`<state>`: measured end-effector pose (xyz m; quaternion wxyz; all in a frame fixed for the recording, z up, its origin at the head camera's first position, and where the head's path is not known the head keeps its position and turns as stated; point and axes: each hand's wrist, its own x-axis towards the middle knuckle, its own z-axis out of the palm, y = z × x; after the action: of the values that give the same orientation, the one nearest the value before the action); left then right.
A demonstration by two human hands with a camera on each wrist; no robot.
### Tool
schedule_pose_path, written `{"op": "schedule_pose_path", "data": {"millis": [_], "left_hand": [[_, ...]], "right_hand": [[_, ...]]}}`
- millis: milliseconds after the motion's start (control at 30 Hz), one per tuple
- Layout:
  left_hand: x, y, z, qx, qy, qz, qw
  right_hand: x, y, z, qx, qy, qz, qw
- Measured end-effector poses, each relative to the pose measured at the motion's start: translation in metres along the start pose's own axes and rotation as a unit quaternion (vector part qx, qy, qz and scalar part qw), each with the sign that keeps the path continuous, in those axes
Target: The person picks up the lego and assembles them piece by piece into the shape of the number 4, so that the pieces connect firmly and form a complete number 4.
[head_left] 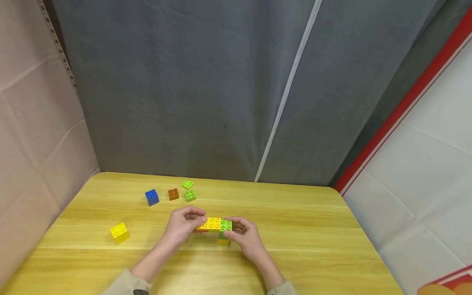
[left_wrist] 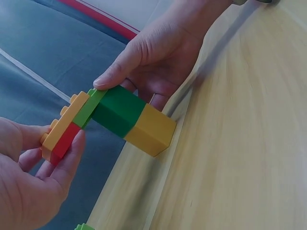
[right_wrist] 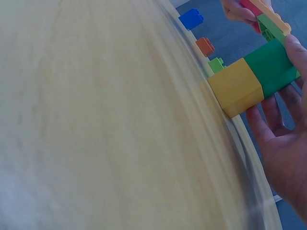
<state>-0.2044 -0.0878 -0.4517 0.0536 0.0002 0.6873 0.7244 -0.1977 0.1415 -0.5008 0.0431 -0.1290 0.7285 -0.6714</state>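
Observation:
Both hands hold a joined build of toy building bricks. My left hand (head_left: 180,225) pinches its left end, where a long yellow brick (head_left: 212,223) lies over a red brick (left_wrist: 65,142). At the other end, my right hand (head_left: 246,238) grips a column: a light green brick (head_left: 226,225) at the top, a dark green brick (left_wrist: 118,111) below it and a yellow brick (left_wrist: 151,130) at the bottom. In the left wrist view the right thumb presses by the light green brick. Whether the column touches the table cannot be told.
On the wooden table (head_left: 313,237) a yellow brick (head_left: 119,232) lies to the left. Farther back are a blue brick (head_left: 152,197), a brown brick (head_left: 173,194) and two light green bricks, one thicker (head_left: 189,196). A grey curtain (head_left: 177,90) hangs behind the table.

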Motion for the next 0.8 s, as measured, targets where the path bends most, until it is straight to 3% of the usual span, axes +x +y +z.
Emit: {"op": "schedule_pose_path", "data": {"millis": [233, 433, 600, 800], "left_hand": [[0.000, -0.003, 0.000, 0.020, -0.003, -0.007, 0.9998], [0.001, -0.004, -0.003, 0.066, -0.032, -0.012, 0.9973], [0.013, 0.001, -0.008, 0.148, -0.010, 0.041, 0.9881], [0.043, 0.010, -0.025, 0.196, 0.025, 0.117, 0.9731]], "right_hand": [[-0.001, -0.002, 0.001, 0.008, 0.006, 0.001, 1.0000], [-0.002, 0.000, 0.000, 0.006, 0.005, 0.002, 1.0000], [-0.001, 0.000, -0.001, 0.002, 0.007, 0.001, 1.0000], [0.000, -0.003, 0.000, 0.005, -0.001, -0.004, 1.0000]]}}
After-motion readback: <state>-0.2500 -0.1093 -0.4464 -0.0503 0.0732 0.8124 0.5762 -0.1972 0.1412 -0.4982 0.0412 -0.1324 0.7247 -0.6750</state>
